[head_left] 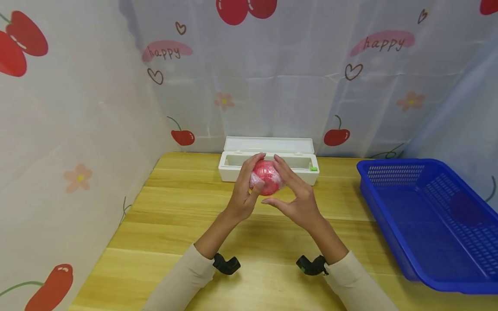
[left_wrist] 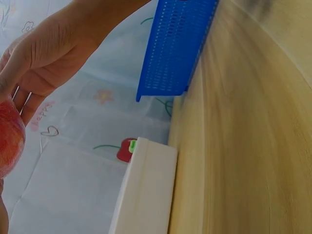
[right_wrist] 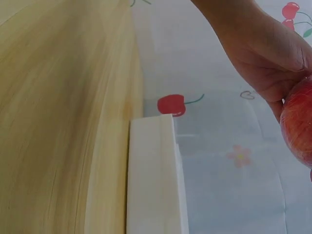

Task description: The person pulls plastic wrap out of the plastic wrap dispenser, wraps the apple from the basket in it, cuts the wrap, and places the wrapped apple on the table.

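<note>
A round red apple, wrapped in clear plastic film, is held up above the table in the head view. My left hand grips its left side, thumb in front and fingers round the back. On the right, my right hand has its fingers extended along the apple's side, with the thumb apart below it. The wrapped apple shows at the left edge of the left wrist view, near the right hand. In the right wrist view, the left hand holds the apple.
Behind the hands stands a long white box with its lid raised and a green slider at its right end. A blue plastic basket sits on the right of the wooden table. Cherry-patterned curtains enclose the table.
</note>
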### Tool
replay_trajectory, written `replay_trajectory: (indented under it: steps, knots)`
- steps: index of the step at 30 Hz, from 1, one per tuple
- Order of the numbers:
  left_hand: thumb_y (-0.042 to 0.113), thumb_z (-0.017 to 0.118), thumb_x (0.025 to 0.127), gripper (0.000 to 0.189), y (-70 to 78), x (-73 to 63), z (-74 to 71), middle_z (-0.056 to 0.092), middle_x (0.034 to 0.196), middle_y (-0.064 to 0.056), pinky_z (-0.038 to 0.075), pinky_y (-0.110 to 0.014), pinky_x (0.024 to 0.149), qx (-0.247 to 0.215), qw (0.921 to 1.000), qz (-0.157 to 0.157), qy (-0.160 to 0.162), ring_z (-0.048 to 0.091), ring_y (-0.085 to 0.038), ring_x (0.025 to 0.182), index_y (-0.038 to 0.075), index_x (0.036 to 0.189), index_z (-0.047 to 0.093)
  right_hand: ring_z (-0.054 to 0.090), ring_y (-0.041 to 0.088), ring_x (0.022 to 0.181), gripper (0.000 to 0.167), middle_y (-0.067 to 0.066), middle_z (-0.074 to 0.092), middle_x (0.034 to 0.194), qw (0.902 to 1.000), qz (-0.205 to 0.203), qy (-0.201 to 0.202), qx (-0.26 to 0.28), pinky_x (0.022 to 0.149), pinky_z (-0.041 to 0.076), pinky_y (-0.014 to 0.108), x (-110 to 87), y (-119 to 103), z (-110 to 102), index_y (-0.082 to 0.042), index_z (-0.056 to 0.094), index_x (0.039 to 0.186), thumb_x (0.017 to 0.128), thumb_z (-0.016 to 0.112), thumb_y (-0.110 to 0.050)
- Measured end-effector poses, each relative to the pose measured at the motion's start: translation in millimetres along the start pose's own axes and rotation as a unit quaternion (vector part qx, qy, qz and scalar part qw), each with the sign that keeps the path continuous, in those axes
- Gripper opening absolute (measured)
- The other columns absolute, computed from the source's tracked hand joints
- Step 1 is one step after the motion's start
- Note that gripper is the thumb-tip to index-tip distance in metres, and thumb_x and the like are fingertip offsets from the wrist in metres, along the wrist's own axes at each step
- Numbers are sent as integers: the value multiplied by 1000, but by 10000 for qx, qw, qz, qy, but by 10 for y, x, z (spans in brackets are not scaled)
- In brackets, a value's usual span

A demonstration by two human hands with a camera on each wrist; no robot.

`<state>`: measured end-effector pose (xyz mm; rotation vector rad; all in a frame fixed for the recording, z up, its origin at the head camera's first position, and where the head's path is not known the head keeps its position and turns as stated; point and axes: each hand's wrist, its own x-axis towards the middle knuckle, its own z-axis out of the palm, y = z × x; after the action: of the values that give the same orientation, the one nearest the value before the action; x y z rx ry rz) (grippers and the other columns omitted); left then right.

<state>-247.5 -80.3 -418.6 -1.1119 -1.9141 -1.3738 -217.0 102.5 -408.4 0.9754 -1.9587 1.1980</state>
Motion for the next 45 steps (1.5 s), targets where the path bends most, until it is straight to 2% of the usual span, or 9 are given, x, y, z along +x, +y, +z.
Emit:
replay_trajectory:
  steps: [4, 11, 16, 20, 23, 29, 33, 38, 45]
  knots:
    - [45, 42, 108, 63, 34, 11, -7, 38, 155, -15, 51, -42, 105, -131, 9999, -37, -41, 44, -31, 137, 5, 155, 32, 48, 32, 139, 101, 17, 47, 154, 9996, -123, -43, -247, 109, 43, 31, -2, -2, -14, -4, 48, 150, 61, 96, -1]
    - [46, 37, 109, 66, 53, 15, -21, 36, 157, -16, 48, -42, 108, -66, 9993, -45, -358, 44, -29, 138, -3, 153, 31, 51, 33, 137, 96, 17, 51, 151, 9985, -272, -139, -454, 109, 44, 32, 7, -21, -57, -2, 50, 148, 64, 97, -7]
    - [50, 35, 108, 68, 78, 24, -50, 31, 162, -9, 47, -41, 110, 146, 9978, -146, -637, 41, -25, 140, 5, 159, 24, 52, 33, 136, 93, 16, 55, 146, 9977, -250, -268, -576, 110, 44, 35, 24, -24, -92, -4, 55, 145, 63, 98, -9]
    - [50, 34, 108, 69, 80, 18, -62, 29, 163, -10, 47, -40, 109, 222, 9962, -199, -813, 40, -24, 141, 7, 161, 21, 53, 32, 134, 89, 15, 59, 142, 9971, -178, -380, -629, 110, 45, 40, 37, -22, -124, -3, 58, 141, 62, 99, -11]
    - [48, 38, 108, 67, 73, 14, -53, 33, 160, -12, 48, -40, 108, 96, 9972, -195, -721, 42, -28, 140, 6, 158, 27, 55, 32, 133, 91, 15, 60, 141, 9971, -171, -365, -649, 109, 46, 39, 36, -18, -133, -2, 58, 140, 60, 100, -11]
    - [46, 44, 107, 60, 58, 23, -26, 43, 154, -15, 49, -43, 107, -248, 9994, -43, -247, 45, -30, 139, 2, 149, 42, 61, 34, 126, 104, 18, 59, 142, 9996, 29, 68, -265, 100, 50, 23, 23, -11, -75, 4, 50, 146, 55, 99, -8]
    - [46, 42, 108, 55, 56, 32, -31, 44, 151, -17, 51, -42, 105, -352, 9992, -4, -206, 47, -30, 135, 3, 143, 46, 64, 32, 120, 96, 16, 61, 140, 9994, 86, 277, -177, 97, 52, 21, 14, -19, -39, 2, 52, 145, 63, 95, -23]
    - [46, 39, 109, 53, 45, 38, -37, 45, 148, -19, 49, -42, 107, -311, 9991, -13, -305, 45, -31, 138, 4, 140, 47, 64, 33, 121, 89, 16, 62, 138, 9992, 36, 372, -157, 98, 52, 23, -1, -7, -7, 1, 56, 143, 71, 87, -42]
    - [51, 38, 107, 65, 41, 32, -57, 38, 157, -14, 51, -42, 105, -308, 9992, -62, -254, 45, -30, 136, 4, 152, 36, 60, 33, 128, 86, 15, 60, 142, 9989, 51, 424, -172, 103, 49, 27, -3, -14, 22, 0, 56, 142, 74, 85, -44]
